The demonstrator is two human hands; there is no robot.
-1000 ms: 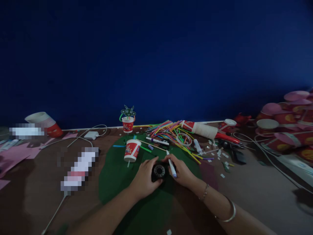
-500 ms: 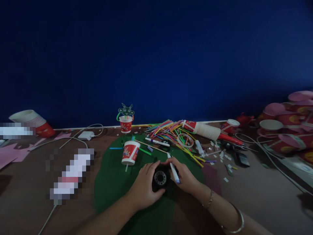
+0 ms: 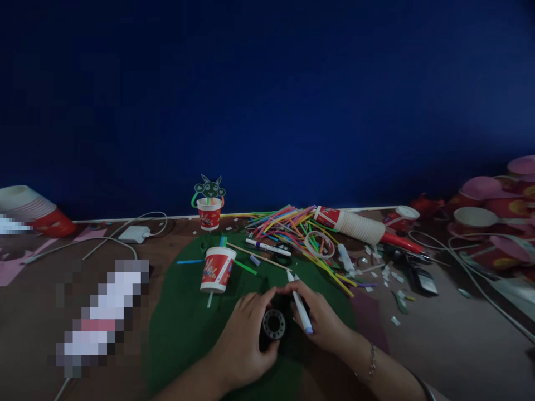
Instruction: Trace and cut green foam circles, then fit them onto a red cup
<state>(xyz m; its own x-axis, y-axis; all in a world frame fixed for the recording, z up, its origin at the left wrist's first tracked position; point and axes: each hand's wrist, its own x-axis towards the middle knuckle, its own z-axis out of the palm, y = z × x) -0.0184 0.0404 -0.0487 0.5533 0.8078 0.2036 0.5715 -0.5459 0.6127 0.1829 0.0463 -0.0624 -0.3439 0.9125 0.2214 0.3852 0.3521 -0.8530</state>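
My left hand point(image 3: 244, 340) curls round the left side of a small black roll with a pale core point(image 3: 273, 324), pressing it onto a dark green felt sheet point(image 3: 184, 328). My right hand point(image 3: 321, 320) holds a white marker with a purple cap point(image 3: 300, 303), its tip pointing up and away, fingers touching the roll's far side. A red paper cup point(image 3: 216, 269) stands on the felt just left of my hands.
A heap of coloured straws point(image 3: 292, 225), a white pen point(image 3: 267, 247), a tape ring point(image 3: 320, 243) and a lying stack of cups point(image 3: 353, 223) sit beyond. A decorated cup point(image 3: 208, 209) stands by the blue wall. Cables point(image 3: 468, 262) and cups crowd the right; a charger point(image 3: 134, 234) lies left.
The view has shifted, so hands and roll sit lower in the frame. Both hands keep their hold; the marker has tilted slightly.
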